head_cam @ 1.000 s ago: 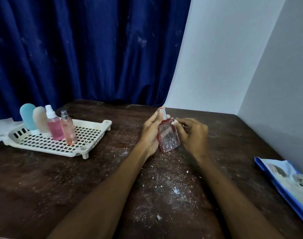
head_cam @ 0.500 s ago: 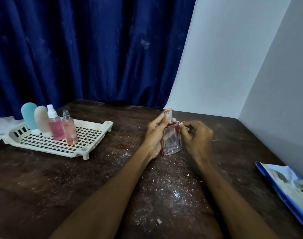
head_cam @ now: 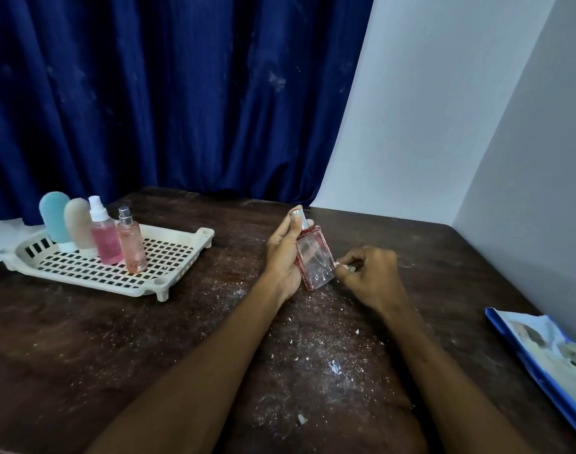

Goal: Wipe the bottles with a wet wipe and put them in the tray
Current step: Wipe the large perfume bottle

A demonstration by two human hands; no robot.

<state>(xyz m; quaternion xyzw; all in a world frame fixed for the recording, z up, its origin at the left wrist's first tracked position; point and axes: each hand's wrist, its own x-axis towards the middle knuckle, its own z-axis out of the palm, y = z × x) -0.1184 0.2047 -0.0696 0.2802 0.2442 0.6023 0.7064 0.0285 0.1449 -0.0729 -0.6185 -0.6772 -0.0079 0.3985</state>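
The left hand is gripping a clear, red-edged rectangular glass bottle at frame centre.
Its fingers are curling along the bottle's left side, while the right hand is pinching a small white wipe wad against its lower right edge. The long axis is running near upright, with the silver cap leaning upper left.

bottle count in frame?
5. Four stand in the tray, left to right: blue bottle, beige bottle, pink bottle, peach bottle. The left hand holds the square bottle. None seem hidden.
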